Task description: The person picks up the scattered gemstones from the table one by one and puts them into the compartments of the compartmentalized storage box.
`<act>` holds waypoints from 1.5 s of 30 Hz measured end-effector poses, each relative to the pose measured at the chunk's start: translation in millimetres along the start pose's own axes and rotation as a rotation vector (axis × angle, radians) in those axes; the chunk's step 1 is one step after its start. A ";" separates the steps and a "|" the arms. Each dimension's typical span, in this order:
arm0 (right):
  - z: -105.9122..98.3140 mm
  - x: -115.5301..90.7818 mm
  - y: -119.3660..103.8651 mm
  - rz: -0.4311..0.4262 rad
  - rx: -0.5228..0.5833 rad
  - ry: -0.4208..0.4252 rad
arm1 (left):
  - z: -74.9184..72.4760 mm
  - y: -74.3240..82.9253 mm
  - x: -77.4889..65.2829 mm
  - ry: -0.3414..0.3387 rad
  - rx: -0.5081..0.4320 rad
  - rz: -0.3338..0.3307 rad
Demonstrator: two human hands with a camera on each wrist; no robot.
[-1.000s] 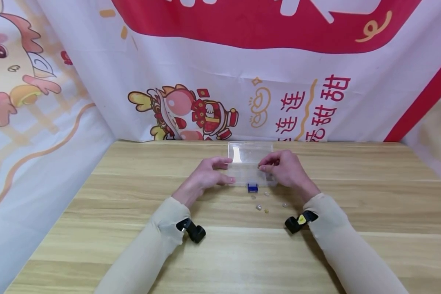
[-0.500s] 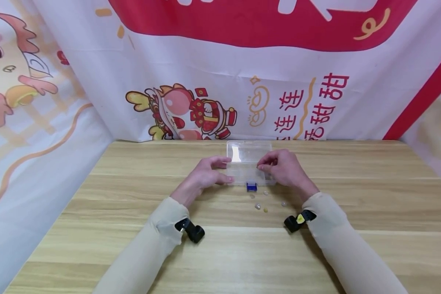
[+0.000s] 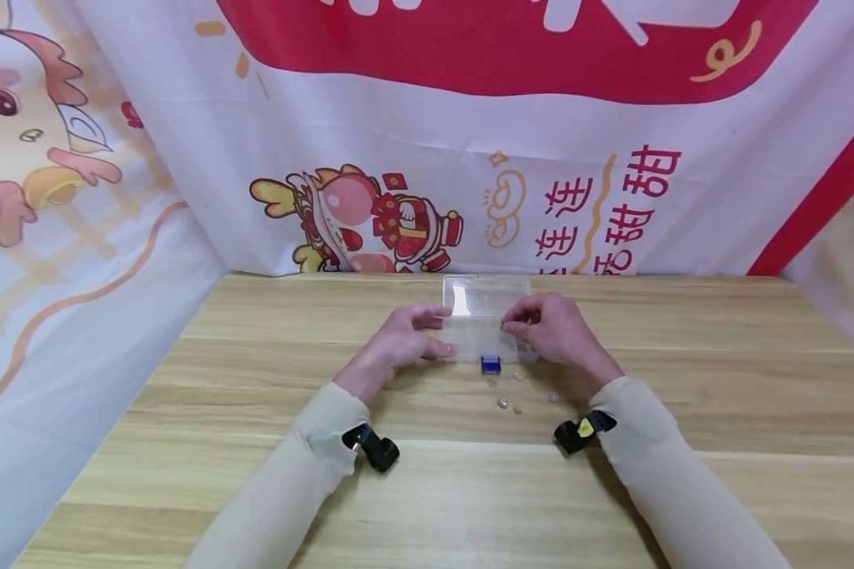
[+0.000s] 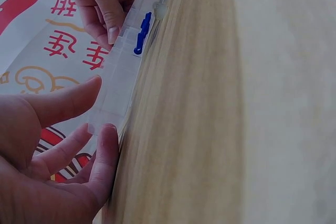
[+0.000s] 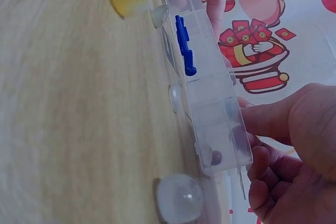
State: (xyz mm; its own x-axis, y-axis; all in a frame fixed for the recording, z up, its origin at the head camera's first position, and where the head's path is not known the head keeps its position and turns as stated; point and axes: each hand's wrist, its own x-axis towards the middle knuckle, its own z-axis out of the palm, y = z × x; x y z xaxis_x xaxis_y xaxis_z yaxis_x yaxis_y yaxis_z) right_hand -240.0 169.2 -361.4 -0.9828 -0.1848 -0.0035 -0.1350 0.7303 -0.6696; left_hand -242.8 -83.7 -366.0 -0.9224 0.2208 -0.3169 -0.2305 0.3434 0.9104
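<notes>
A clear plastic compartment box lies with its lid raised at the back. My left hand holds its left end, thumb at the front corner and a finger near the hinge line. Over the right compartments, my right hand pinches a tiny dark piece between thumb and forefinger; its kind cannot be told. A blue latch sits on the front edge. In the right wrist view, a purplish bead shows inside the end compartment, and the right fingers are behind the box.
Several small polished stones lie on the wooden table in front of the box: a yellow one, a whitish one and a clear one among them. A printed cloth hangs right behind the table's back edge.
The head view shifts slightly. Both hands stay at the box, and the stones keep their places.
</notes>
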 end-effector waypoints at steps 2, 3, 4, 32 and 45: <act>-0.4 -0.3 1.5 -0.001 -0.008 -0.003 | 1.0 -0.2 0.4 -0.008 -0.002 0.002; -0.8 -0.4 2.4 0.001 -0.011 -0.004 | 1.6 -0.3 0.8 -0.013 -0.005 0.004; -1.2 -0.5 3.3 0.000 -0.013 -0.007 | 1.9 -0.4 1.1 -0.015 -0.007 0.008; -0.7 -1.2 4.6 -0.050 -0.072 -0.013 | 2.5 -3.5 3.7 -0.014 -0.005 -0.004; -12.4 -8.0 8.4 -0.081 0.010 -0.005 | 1.2 -1.9 0.3 -0.008 -0.005 0.008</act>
State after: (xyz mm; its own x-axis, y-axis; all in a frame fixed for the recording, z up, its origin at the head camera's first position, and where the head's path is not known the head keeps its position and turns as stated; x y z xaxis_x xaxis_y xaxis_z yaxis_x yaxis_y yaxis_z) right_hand -234.8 184.9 -357.8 -0.9681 -0.2462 0.0470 -0.2125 0.7066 -0.6750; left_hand -242.2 -83.2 -368.1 -0.9216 0.2308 -0.3121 -0.2253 0.3369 0.9142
